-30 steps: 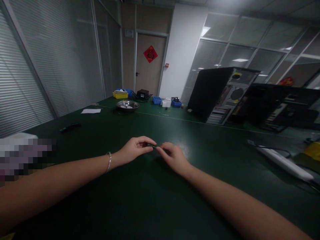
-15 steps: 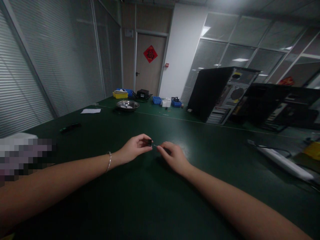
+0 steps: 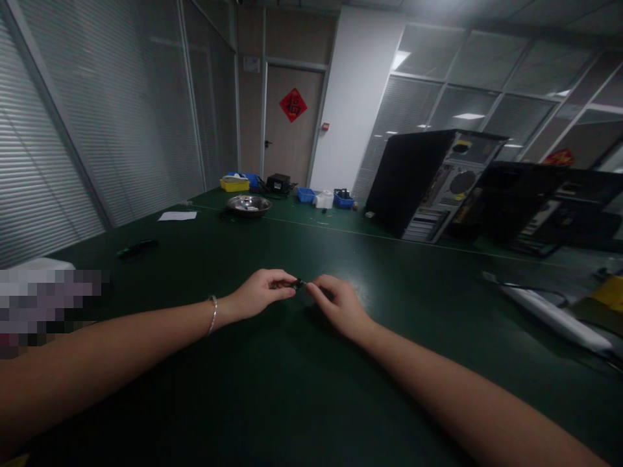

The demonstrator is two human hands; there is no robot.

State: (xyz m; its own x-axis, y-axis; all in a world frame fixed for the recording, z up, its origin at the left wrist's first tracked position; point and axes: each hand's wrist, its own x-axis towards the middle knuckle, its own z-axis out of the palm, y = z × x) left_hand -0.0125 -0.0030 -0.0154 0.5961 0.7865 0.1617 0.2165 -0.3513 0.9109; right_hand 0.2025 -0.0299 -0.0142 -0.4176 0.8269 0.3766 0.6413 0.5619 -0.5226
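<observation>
Just above the middle of the dark green table (image 3: pixel 272 370), my left hand (image 3: pixel 267 289) pinches a small dark piece (image 3: pixel 298 283) with a hint of green, too small to name. Facing it, my right hand (image 3: pixel 339 303) closes thumb and forefinger on a thin pale sliver (image 3: pixel 304 283), whose kind I cannot make out. The sliver's tip meets or nearly meets the dark piece. Fingers cover most of both things.
Beyond my hands stand a metal bowl (image 3: pixel 249 205), a yellow bin (image 3: pixel 235 185), blue bins (image 3: pixel 306 194) and a black computer case (image 3: pixel 428 185). A white power strip (image 3: pixel 557 314) lies right. Paper (image 3: pixel 178 216) and a dark object (image 3: pixel 138 248) lie left.
The dark piece has tilted and dropped slightly, and now sits closer to the thin sliver. My left fingers have closed in a little; my right hand has barely moved.
</observation>
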